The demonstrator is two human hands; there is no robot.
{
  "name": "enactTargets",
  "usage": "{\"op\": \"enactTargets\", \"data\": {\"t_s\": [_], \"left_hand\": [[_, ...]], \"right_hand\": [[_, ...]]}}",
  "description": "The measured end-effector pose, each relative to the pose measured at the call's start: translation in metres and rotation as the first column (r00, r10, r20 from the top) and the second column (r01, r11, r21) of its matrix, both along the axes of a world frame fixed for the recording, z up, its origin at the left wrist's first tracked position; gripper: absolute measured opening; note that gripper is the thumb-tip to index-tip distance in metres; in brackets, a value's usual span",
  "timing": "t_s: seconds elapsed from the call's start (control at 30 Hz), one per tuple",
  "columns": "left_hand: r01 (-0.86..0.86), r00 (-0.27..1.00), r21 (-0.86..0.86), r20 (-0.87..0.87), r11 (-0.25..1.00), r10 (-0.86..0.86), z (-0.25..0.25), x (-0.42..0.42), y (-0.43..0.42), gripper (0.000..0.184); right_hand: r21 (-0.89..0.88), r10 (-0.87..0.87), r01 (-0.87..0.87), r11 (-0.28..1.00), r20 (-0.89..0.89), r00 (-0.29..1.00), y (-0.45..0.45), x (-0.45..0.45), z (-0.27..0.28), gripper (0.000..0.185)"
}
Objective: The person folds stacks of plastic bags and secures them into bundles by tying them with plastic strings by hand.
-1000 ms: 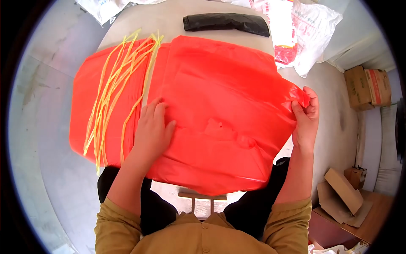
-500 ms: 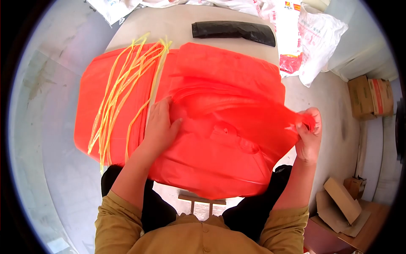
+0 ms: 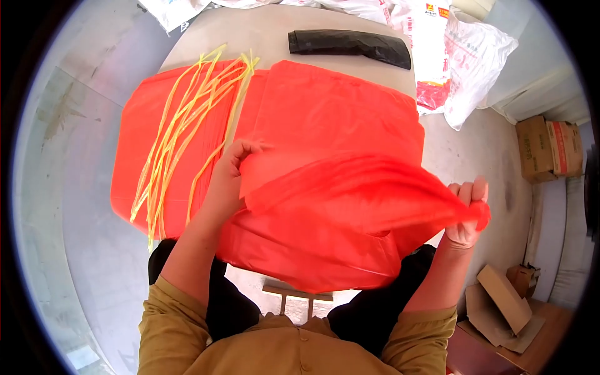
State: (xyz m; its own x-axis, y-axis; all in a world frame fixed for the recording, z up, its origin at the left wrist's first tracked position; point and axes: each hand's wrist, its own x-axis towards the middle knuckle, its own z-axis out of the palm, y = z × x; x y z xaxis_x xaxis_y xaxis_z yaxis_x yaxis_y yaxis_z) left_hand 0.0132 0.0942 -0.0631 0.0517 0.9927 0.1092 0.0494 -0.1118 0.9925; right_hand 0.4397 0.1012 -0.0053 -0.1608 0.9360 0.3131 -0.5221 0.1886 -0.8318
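Red plastic sheeting, gathered at right hand

Head view: glossy red plastic sheeting [image 3: 350, 194] bunched toward the right, its raised folds above a flat red pile [image 3: 344, 106] on the pale rounded tabletop [image 3: 262, 31]. Right hand [image 3: 465, 209] closed around the gathered end. Left hand [image 3: 240, 162], fingers curled, at the sheeting's left edge; cannot tell how firmly it grips. Thin yellow plastic strips [image 3: 178, 137] lie across the red stack at left [image 3: 140, 137]. Rolled black plastic [image 3: 350, 47] sits beyond the pile.

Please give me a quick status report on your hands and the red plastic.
Right hand closed on bunched end of red plastic. Left hand at its opposite edge, grip unclear. Yellow strips at left, nothing seen in the way.
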Motion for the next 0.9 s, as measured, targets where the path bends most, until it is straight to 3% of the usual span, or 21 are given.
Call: {"op": "enactTargets", "data": {"t_s": [0.03,0.1,0.2,0.27,0.33,0.4,0.5,0.6,0.7,0.8,0.9], "left_hand": [[-0.008,0.999,-0.038,-0.037,0.999,0.007,-0.004,-0.003,0.0,0.027],[-0.029,0.993,-0.113,-0.113,0.993,0.016,-0.013,-0.012,0.001,0.02],[-0.088,0.965,-0.174,0.229,0.981,0.127,-0.01,-0.012,-0.002,0.013],[-0.219,0.963,-0.234,0.103,0.947,0.248,0.021,0.003,-0.003,0.014],[-0.255,0.953,-0.316,0.078,0.914,0.292,0.017,0.002,-0.001,0.02],[-0.19,0.946,-0.421,0.163,0.887,0.28,-0.012,-0.017,0.007,0.026],[-0.237,0.94,-0.478,0.108,0.846,0.324,-0.021,-0.025,0.008,0.039],[-0.263,0.954,-0.453,0.009,0.852,0.3,-0.009,-0.022,0.002,0.054],[-0.322,0.934,-0.286,-0.251,0.902,0.254,0.001,-0.015,-0.001,0.063],[-0.29,0.953,-0.097,-0.119,0.952,0.278,-0.009,-0.009,0.0,0.065],[-0.264,0.86,-0.083,-0.471,0.961,0.196,-0.01,-0.019,0.002,0.064]], "right_hand": [[0.011,0.012,-0.012,1.0,-0.042,0.999,0.003,0.0,-0.003,0.041],[-0.136,-0.173,0.173,0.976,0.011,0.985,0.006,-0.002,-0.002,0.036],[-0.241,-0.291,0.315,0.918,0.127,0.948,0.02,-0.008,-0.01,0.044],[-0.268,-0.348,0.407,0.873,0.243,0.905,0.035,-0.03,-0.014,0.047],[-0.222,-0.364,0.479,0.849,0.413,0.835,0.036,-0.062,-0.008,0.049],[-0.092,-0.342,0.469,0.879,0.565,0.751,0.037,-0.073,-0.018,0.055],[0.122,-0.347,0.405,0.906,0.761,0.548,0.034,-0.073,-0.03,0.057],[0.102,-0.271,0.361,0.927,0.848,0.456,0.031,-0.066,-0.035,0.056],[-0.031,-0.151,0.357,0.933,0.87,0.469,0.029,-0.057,-0.04,0.054],[0.013,-0.123,0.3,0.954,0.929,0.349,0.03,-0.049,-0.053,0.052],[-0.009,-0.058,0.287,0.958,0.973,0.224,0.023,-0.055,-0.045,0.051]]}}
